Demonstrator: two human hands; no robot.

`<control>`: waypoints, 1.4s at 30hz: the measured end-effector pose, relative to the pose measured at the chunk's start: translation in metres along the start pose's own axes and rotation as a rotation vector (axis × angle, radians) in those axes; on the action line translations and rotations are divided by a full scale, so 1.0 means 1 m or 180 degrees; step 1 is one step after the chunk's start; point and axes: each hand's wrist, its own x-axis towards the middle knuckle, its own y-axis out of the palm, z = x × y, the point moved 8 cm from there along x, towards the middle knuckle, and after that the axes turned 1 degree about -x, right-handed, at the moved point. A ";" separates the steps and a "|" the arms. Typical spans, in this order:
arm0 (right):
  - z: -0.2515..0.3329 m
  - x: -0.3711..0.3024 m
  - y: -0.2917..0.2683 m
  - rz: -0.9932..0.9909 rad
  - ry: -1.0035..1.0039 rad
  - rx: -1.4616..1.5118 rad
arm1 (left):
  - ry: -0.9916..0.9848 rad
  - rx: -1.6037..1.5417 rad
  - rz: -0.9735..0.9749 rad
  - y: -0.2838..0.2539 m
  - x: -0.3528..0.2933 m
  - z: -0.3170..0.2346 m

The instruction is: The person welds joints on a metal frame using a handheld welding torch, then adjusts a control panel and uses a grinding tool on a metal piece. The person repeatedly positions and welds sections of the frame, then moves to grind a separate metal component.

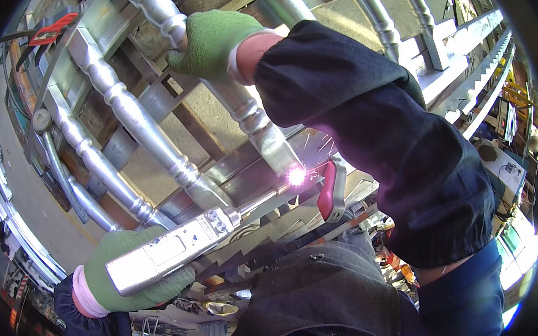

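My left hand [110,253], in a green glove, is closed around a silver hand-held welding gun [170,248] at the lower left. The gun's thin nozzle reaches up and right to a bright pink-white spark [296,176] at the foot of a turned metal baluster [262,133]. My right hand [212,42], also green-gloved and in a dark sleeve, grips the same baluster higher up, near the top centre. The baluster's foot meets a flat metal rail [244,166] of the railing frame.
More silver balusters [129,111] lie parallel to the left within the frame. A red clamp [328,191] sits just right of the spark, and another red clamp [53,28] at the upper left. A toothed metal strip [484,77] runs along the right. Dark cloth [328,297] fills the lower middle.
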 end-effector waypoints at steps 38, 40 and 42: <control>-0.008 0.009 0.010 -0.0226 -0.0369 -0.0077 | -0.0057 -0.0519 -0.0114 -0.016 -0.023 0.009; -0.010 0.011 0.010 -0.0224 -0.0351 -0.0069 | -0.0044 -0.0578 0.0014 -0.015 -0.016 0.013; -0.008 0.013 0.011 -0.0179 -0.0334 -0.0036 | 0.0209 -0.0319 -0.0192 -0.018 -0.009 0.008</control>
